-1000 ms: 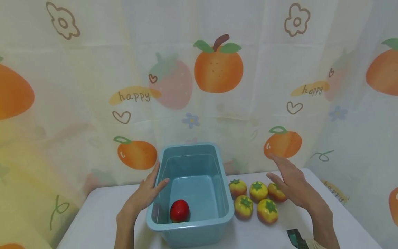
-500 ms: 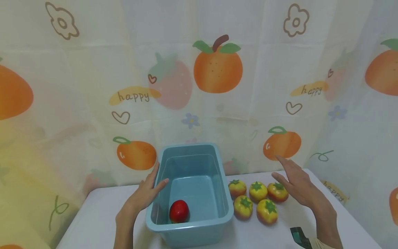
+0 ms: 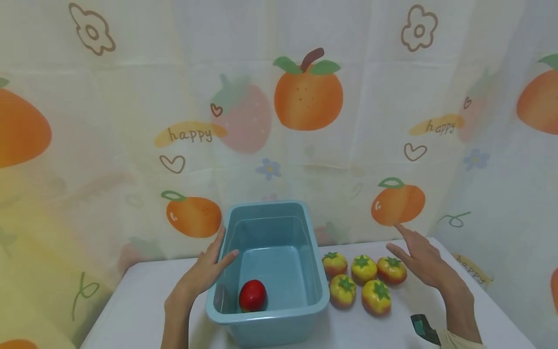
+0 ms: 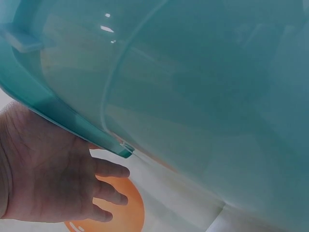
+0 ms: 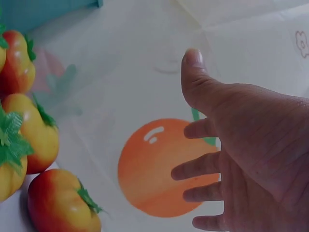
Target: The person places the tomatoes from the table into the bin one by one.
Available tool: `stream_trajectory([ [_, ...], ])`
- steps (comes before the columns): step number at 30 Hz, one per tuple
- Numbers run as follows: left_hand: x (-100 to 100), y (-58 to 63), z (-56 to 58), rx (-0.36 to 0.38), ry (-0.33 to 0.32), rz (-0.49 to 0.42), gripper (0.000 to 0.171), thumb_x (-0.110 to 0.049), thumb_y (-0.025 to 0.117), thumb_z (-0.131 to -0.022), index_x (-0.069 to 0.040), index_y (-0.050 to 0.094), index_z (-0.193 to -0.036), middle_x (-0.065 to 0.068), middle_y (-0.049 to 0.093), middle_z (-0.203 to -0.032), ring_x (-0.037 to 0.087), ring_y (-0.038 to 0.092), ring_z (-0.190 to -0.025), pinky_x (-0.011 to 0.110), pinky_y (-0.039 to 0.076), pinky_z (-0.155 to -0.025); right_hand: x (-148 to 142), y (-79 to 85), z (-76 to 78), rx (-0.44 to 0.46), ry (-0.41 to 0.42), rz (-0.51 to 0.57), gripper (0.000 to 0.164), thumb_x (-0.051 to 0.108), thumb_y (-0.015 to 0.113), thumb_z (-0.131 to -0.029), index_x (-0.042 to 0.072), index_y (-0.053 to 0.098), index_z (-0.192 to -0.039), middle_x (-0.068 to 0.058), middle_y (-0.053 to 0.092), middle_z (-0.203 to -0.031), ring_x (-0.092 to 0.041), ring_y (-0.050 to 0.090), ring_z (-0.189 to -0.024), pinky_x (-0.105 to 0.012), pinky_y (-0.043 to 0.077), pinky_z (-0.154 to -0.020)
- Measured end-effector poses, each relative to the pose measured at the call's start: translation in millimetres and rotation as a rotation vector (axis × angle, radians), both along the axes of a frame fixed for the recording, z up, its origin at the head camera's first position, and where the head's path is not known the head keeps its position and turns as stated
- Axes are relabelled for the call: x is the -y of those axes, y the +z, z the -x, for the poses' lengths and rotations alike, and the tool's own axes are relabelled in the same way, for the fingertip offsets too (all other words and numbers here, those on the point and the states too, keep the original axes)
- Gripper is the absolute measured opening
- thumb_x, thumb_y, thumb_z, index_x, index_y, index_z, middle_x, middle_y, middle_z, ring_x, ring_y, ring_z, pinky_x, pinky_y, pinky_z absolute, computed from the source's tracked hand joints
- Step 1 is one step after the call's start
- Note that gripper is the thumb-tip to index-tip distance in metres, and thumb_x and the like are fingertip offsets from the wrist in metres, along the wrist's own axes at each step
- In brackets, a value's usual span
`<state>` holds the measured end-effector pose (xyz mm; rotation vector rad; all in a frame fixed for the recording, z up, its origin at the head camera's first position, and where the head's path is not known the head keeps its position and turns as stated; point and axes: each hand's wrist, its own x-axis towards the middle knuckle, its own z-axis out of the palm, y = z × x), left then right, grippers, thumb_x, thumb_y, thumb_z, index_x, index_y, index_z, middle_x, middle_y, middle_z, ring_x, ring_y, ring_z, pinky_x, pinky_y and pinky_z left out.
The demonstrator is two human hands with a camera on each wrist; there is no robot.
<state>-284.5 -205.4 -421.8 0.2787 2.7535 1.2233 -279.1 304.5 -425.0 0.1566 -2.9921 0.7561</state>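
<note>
Bin (image 3: 267, 315) is touched along left side by left hand (image 3: 204, 271), fingers straight; right hand (image 3: 423, 261) is spread open, nothing gripped, right of fruits (image 3: 364, 270) on counter (image 3: 144, 291).

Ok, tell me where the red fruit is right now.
In the head view, the red fruit lies inside the blue bin, toward its near left corner, on the same side as the left hand.

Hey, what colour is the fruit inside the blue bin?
The fruit in the bin looks mostly red, best seen in the head view.
</note>
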Motion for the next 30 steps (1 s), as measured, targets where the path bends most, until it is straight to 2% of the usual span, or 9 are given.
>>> stream_trajectory([
  [14,-2,2.1,-0.8,0.012,0.005,0.001,0.093,-0.061,0.045,-0.104,-0.019,-0.007,-0.169,0.010,-0.001,-0.179,0.045,0.003,-0.164,0.074,-0.009,-0.126,-16,-16.9,10.7,0.131,-0.023,-0.041,0.093,0.059,0.052,-0.103,-0.008,0.023,-0.161,-0.040,0.028,-0.161,-0.064,0.025,-0.144,-0.087,0.020,-0.110],
  [23,-2,2.2,-0.2,0.016,0.011,0.011,0.092,-0.059,0.044,-0.104,-0.021,-0.008,-0.169,0.008,-0.003,-0.179,0.044,0.002,-0.165,0.072,-0.010,-0.127,-20,-27.8,17.0,0.237,-0.049,-0.073,0.096,0.062,0.054,-0.101,-0.007,0.024,-0.160,-0.041,0.028,-0.160,-0.065,0.022,-0.145,-0.086,0.018,-0.112],
  [30,-1,1.7,-0.5,0.009,0.007,0.010,0.092,-0.060,0.043,-0.104,-0.020,-0.008,-0.169,0.009,-0.002,-0.179,0.044,0.002,-0.165,0.073,-0.010,-0.126,-23,-32.6,16.1,0.305,-0.048,-0.112,0.100,0.066,0.055,-0.098,-0.010,0.029,-0.157,-0.044,0.030,-0.157,-0.067,0.024,-0.143,-0.086,0.024,-0.110],
])
